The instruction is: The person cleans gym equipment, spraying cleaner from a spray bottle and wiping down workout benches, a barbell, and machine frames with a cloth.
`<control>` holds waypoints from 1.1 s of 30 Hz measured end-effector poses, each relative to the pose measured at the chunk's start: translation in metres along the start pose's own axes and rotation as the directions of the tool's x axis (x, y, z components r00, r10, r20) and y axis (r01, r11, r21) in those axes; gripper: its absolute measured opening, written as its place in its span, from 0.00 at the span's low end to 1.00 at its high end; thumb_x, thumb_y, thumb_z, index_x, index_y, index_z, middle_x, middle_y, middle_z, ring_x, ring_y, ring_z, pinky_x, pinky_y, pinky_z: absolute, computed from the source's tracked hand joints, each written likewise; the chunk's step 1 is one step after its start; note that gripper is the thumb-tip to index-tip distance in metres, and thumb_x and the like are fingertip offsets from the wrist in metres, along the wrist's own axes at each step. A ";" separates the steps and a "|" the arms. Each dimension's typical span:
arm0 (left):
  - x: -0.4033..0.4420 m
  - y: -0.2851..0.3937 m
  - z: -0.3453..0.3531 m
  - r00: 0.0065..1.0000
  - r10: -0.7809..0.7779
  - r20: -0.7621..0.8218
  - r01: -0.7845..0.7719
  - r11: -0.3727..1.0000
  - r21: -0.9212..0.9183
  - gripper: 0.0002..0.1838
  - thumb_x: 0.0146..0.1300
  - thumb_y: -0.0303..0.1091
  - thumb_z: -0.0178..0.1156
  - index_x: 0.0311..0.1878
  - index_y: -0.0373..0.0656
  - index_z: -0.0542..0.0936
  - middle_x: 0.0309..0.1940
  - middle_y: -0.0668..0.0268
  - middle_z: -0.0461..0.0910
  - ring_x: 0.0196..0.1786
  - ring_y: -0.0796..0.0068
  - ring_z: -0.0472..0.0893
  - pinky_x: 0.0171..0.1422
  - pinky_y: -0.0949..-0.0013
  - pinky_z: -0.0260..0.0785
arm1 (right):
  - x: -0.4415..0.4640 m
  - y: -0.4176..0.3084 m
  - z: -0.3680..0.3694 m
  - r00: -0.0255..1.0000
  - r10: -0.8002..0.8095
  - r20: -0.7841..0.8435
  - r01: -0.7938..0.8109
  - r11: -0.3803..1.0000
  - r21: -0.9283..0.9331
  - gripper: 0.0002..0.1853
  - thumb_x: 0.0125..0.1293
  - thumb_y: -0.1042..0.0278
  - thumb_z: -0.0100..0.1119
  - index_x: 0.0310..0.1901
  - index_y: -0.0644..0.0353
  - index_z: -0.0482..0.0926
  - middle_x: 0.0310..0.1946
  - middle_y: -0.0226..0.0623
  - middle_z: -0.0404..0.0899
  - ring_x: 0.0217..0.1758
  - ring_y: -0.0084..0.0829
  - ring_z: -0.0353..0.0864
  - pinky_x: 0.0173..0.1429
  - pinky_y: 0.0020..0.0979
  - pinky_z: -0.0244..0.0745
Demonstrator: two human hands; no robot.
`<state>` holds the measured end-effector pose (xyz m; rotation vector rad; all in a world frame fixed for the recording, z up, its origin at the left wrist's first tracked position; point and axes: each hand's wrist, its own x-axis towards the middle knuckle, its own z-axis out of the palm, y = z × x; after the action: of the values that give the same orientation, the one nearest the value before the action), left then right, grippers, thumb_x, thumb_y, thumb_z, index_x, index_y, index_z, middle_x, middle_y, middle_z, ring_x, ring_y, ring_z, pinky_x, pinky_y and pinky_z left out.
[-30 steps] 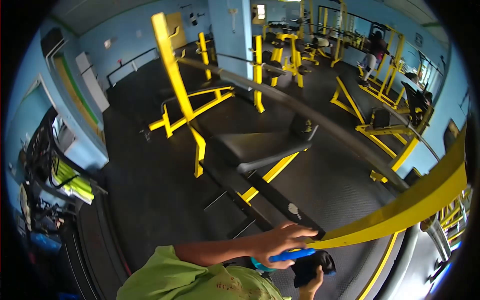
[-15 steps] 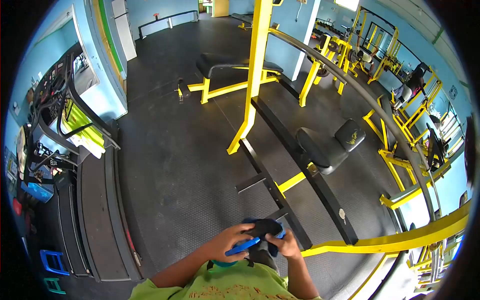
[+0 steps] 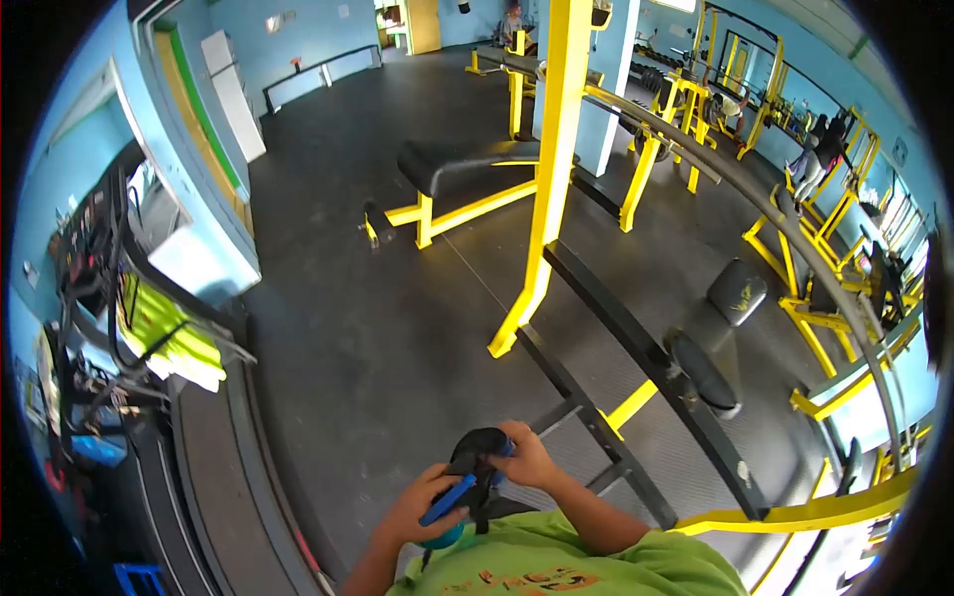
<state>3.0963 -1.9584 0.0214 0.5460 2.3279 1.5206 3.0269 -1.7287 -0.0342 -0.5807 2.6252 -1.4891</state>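
My left hand [image 3: 419,505] is closed around a flat, bright blue piece [image 3: 449,500], whose exact kind I cannot make out. Just under it, close to the shirt, shows a rounded teal thing [image 3: 444,537]. A soft black-and-blue fabric item [image 3: 477,447], curved like a band or pouch, spans the gap between both hands. My right hand [image 3: 527,459] grips its right side, fingers bent over the blue edge. Dark straps dangle below the fabric in front of the green shirt [image 3: 556,561].
Right ahead stands a yellow rack post [image 3: 556,179] with black floor beams [image 3: 656,358]. A black padded bench [image 3: 467,164] lies beyond it. Treadmills [image 3: 214,467] line the left, one draped with a yellow-green cloth [image 3: 174,333]. A long curved bar [image 3: 765,204] crosses the right; people are farther back.
The view has shifted, and the rack and bench appear farther right and lower. My right hand has risen along the fabric item, which is now turned and bunched differently. The left keeps the blue piece.
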 end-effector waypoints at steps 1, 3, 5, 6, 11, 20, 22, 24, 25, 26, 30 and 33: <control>0.009 -0.001 -0.021 1.000 -0.005 0.014 0.005 1.000 0.017 0.26 0.54 0.39 0.69 0.55 0.38 0.79 0.64 0.43 0.68 0.59 0.52 0.76 0.60 0.57 0.70 | 0.026 -0.007 0.010 1.000 0.002 -0.014 -0.002 1.000 0.016 0.20 0.56 0.75 0.70 0.51 0.62 0.78 0.48 0.30 0.79 0.53 0.24 0.74 0.54 0.32 0.71; 0.028 0.001 -0.053 0.991 -0.053 -0.124 0.065 0.994 0.089 0.26 0.53 0.37 0.69 0.55 0.38 0.79 0.63 0.42 0.69 0.59 0.49 0.76 0.61 0.57 0.69 | 0.068 -0.026 0.034 0.963 0.053 -0.265 -0.063 0.998 -0.031 0.25 0.58 0.74 0.67 0.59 0.60 0.73 0.55 0.34 0.76 0.59 0.30 0.73 0.59 0.35 0.70; 0.061 0.010 -0.083 0.989 0.101 -0.110 -0.082 0.982 0.169 0.26 0.53 0.38 0.68 0.55 0.38 0.80 0.64 0.41 0.68 0.60 0.46 0.76 0.63 0.57 0.69 | 0.110 -0.026 0.052 0.965 0.177 -0.192 -0.096 0.924 0.370 0.27 0.61 0.72 0.65 0.62 0.59 0.70 0.59 0.37 0.73 0.62 0.34 0.72 0.64 0.37 0.68; 0.080 0.011 -0.098 0.966 0.240 -0.092 -0.211 0.945 0.250 0.26 0.54 0.39 0.68 0.56 0.38 0.80 0.65 0.40 0.67 0.61 0.44 0.75 0.64 0.57 0.68 | 0.132 -0.019 0.062 0.966 0.249 -0.063 -0.131 0.688 0.714 0.29 0.63 0.70 0.63 0.66 0.58 0.67 0.63 0.39 0.70 0.65 0.37 0.71 0.68 0.39 0.66; 0.177 -0.002 -0.154 0.931 0.354 0.086 -0.359 0.932 0.046 0.25 0.55 0.44 0.68 0.53 0.37 0.82 0.71 0.39 0.59 0.74 0.43 0.61 0.75 0.52 0.54 | 0.230 -0.009 0.038 0.974 0.021 0.224 -0.221 -0.092 0.971 0.33 0.73 0.49 0.43 0.73 0.60 0.59 0.66 0.42 0.69 0.67 0.38 0.71 0.74 0.41 0.62; 0.350 0.010 -0.274 0.666 0.693 0.278 -0.673 0.718 -0.179 0.27 0.51 0.34 0.66 0.57 0.38 0.79 0.71 0.46 0.62 0.68 0.52 0.69 0.71 0.57 0.60 | 0.371 -0.084 -0.160 0.606 0.137 -0.784 0.710 0.352 0.610 0.35 0.73 0.41 0.43 0.75 0.51 0.57 0.65 0.42 0.71 0.64 0.42 0.74 0.71 0.45 0.65; 0.377 0.030 -0.295 0.767 0.490 0.413 -0.330 0.854 -0.402 0.32 0.51 0.32 0.66 0.63 0.37 0.74 0.64 0.49 0.71 0.62 0.59 0.76 0.67 0.60 0.66 | 0.396 -0.103 -0.217 0.465 -0.140 -0.874 0.810 0.466 0.356 0.33 0.74 0.43 0.42 0.75 0.49 0.56 0.63 0.41 0.72 0.63 0.40 0.75 0.70 0.44 0.67; 0.412 0.028 -0.306 0.723 0.537 0.434 -0.434 0.842 -0.320 0.34 0.52 0.28 0.64 0.66 0.36 0.70 0.62 0.54 0.75 0.58 0.69 0.79 0.65 0.63 0.68 | 0.432 -0.121 -0.281 0.172 -0.204 -0.964 0.707 0.707 -0.023 0.31 0.75 0.49 0.44 0.76 0.50 0.55 0.62 0.41 0.73 0.62 0.39 0.76 0.68 0.42 0.70; 0.428 0.028 -0.308 0.727 0.562 0.394 -0.462 0.825 -0.325 0.33 0.53 0.29 0.64 0.66 0.36 0.70 0.58 0.54 0.76 0.58 0.66 0.79 0.64 0.64 0.69 | 0.453 -0.143 -0.306 0.126 -0.231 -0.965 0.705 0.705 -0.077 0.31 0.75 0.54 0.45 0.76 0.52 0.54 0.62 0.42 0.73 0.62 0.38 0.76 0.67 0.41 0.70; 0.442 0.027 -0.307 0.733 0.585 0.347 -0.488 0.808 -0.331 0.32 0.54 0.29 0.63 0.65 0.37 0.71 0.55 0.54 0.78 0.57 0.64 0.80 0.63 0.65 0.69 | 0.474 -0.161 -0.333 0.088 -0.260 -0.962 0.701 0.702 -0.126 0.31 0.74 0.59 0.47 0.76 0.54 0.53 0.61 0.43 0.73 0.62 0.38 0.76 0.66 0.40 0.71; 0.497 0.014 -0.298 0.721 0.615 0.319 -0.497 0.780 -0.380 0.31 0.55 0.30 0.64 0.65 0.37 0.71 0.55 0.55 0.78 0.56 0.64 0.80 0.62 0.65 0.70 | 0.575 -0.149 -0.442 0.015 -0.737 -0.675 -0.138 0.667 -0.732 0.47 0.55 0.70 0.62 0.74 0.71 0.49 0.63 0.59 0.68 0.65 0.55 0.69 0.71 0.44 0.62; 0.529 0.007 -0.295 0.768 0.566 0.299 -0.431 0.803 -0.412 0.31 0.55 0.31 0.64 0.64 0.38 0.71 0.55 0.55 0.78 0.57 0.65 0.80 0.63 0.65 0.69 | 0.592 -0.127 -0.421 -0.017 -0.726 -0.688 -0.331 0.653 -0.681 0.45 0.56 0.61 0.66 0.71 0.70 0.55 0.65 0.62 0.65 0.68 0.59 0.65 0.72 0.45 0.61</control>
<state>2.4987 -1.9426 0.1181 1.3432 1.6298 1.7448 2.4143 -1.6549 0.3691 0.4738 4.6927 -0.6637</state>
